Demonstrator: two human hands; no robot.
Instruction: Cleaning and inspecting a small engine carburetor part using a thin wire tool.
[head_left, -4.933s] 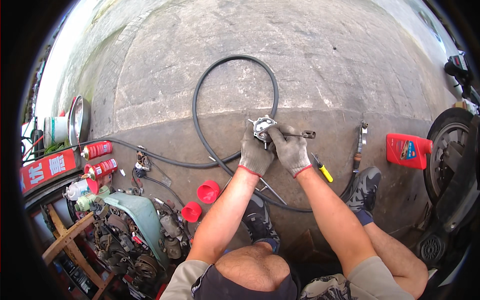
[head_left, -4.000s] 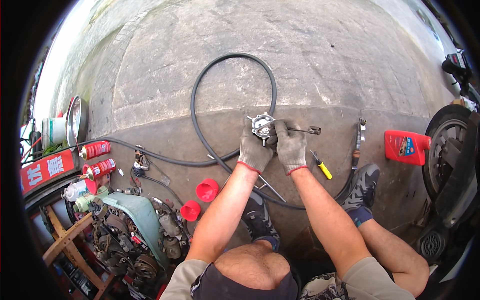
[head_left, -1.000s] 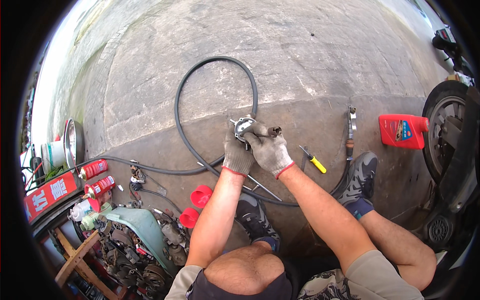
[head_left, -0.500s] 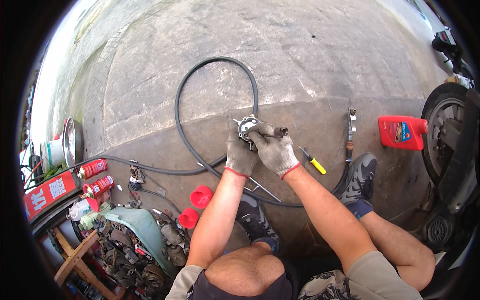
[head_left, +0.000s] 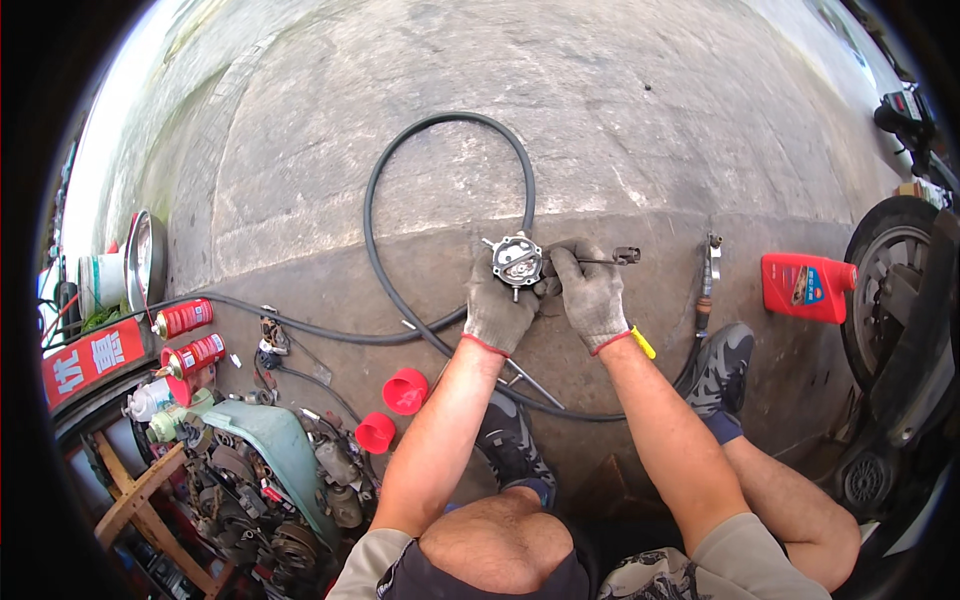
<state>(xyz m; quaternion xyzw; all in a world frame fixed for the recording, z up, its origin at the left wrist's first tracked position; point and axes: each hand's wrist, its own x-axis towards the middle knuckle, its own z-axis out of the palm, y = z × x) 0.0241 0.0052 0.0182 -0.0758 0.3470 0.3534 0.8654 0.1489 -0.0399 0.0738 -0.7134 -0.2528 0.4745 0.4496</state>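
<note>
My left hand, in a grey work glove with a red cuff, grips a small round metal carburetor. Its open face points up, showing a silvery inside and small lugs round the rim. Just to the right, my gloved right hand is closed around a thin dark rod with a socket-like end, which sticks out to the right. The right fingertips are close beside the carburetor; whether they touch it I cannot tell.
A black hose loops over the concrete around my hands. A yellow-handled screwdriver, an air tool and a red oil jug lie to the right, by a wheel. Red cups, spray cans and used parts are at left.
My right hand has drawn back to the right from the carburetor's face, carrying the rod with it. The carburetor's inside is now more fully visible. The whole view has shifted slightly.
</note>
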